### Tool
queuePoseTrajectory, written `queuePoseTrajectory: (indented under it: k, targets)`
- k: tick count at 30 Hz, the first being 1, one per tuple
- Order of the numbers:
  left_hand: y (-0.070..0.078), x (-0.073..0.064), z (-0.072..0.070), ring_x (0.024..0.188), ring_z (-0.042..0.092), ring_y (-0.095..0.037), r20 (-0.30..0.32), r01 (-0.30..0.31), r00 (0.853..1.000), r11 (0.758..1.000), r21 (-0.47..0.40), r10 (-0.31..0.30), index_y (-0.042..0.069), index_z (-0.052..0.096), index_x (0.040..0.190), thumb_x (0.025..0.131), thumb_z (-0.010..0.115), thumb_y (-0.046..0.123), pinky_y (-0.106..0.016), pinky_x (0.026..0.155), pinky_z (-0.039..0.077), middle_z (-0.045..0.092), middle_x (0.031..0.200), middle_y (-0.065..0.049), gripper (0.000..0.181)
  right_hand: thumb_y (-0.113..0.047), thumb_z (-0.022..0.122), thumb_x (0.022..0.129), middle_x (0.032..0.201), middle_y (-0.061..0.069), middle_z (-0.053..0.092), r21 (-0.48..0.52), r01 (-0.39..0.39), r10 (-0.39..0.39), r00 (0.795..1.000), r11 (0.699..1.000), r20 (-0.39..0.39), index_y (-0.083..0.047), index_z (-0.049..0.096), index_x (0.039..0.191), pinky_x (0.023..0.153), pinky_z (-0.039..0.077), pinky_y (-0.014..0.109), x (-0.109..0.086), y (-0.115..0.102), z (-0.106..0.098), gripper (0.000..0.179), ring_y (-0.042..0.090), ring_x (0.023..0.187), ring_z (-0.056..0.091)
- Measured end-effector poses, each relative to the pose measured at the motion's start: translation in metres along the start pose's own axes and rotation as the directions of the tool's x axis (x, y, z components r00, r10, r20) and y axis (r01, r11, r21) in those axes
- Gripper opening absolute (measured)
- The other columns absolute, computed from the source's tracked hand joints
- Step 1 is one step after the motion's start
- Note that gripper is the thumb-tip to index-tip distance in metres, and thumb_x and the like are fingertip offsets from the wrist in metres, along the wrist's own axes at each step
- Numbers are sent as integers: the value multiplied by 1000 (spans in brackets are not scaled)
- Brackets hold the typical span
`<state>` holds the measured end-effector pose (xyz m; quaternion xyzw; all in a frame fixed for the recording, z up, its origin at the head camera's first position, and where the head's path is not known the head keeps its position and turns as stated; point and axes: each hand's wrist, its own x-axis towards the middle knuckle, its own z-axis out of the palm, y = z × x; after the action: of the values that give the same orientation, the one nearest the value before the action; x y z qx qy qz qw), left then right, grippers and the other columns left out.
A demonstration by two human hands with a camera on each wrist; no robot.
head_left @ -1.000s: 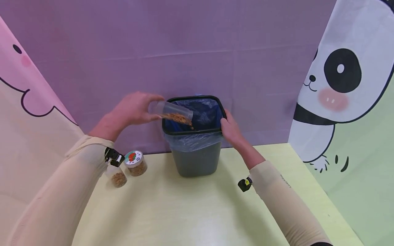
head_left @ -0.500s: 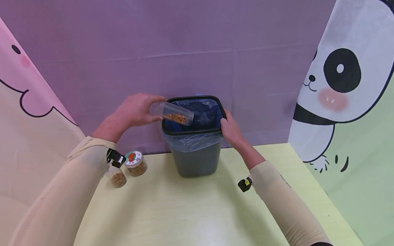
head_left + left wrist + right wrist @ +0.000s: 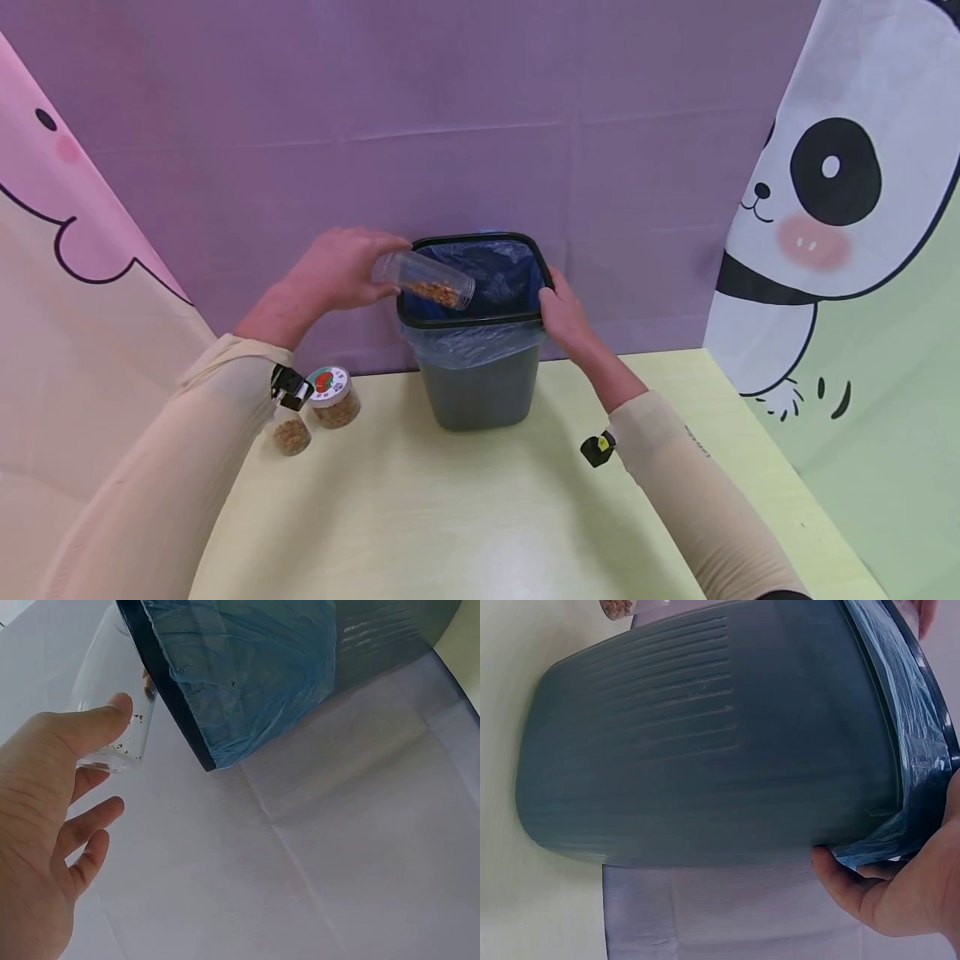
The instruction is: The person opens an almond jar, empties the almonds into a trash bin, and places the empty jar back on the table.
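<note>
My left hand [image 3: 341,271] grips the closed end of a clear plastic jar [image 3: 422,271], thumb and fingers on opposite sides. The jar lies nearly on its side, its open mouth tipped down over a grey trash can [image 3: 480,390]. Small brown pieces [image 3: 437,292] are gathered along its lower side near the mouth. In the left wrist view, crumbs cling to the jar's wall [image 3: 129,742]. My right hand [image 3: 566,317] holds the can's black rim at the right side. A bluish bag [image 3: 504,271] lines the can and folds over the rim.
Left of the can, a jar with a white, red-printed lid [image 3: 333,398] stands on the pale table [image 3: 450,508]. Beside it is another clear jar [image 3: 291,435] of brown pieces, partly behind the left wrist camera. A purple backdrop [image 3: 487,108] rises close behind the can.
A second ago brown pieces spilled from the jar's mouth. Half a second ago they lay inside it. The left hand and jar have since shifted slightly right; the right hand stays at the rim.
</note>
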<state>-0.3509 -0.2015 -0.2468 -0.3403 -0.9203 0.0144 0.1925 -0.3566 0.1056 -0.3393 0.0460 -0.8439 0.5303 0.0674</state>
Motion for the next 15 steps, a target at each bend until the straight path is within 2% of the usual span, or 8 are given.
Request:
queuePoseTrajectory:
  k: [15]
  targets:
    - [3, -1, -2, 111, 44, -31, 5, 12, 1000, 999, 48, -13, 15, 50, 124, 71, 73, 29, -52, 90, 30, 49, 124, -7, 60, -27, 26, 89, 139, 1, 29, 7, -2, 2, 1000, 1000, -2, -22, 25, 138, 99, 21, 44, -1, 1, -1, 49, 21, 124, 27]
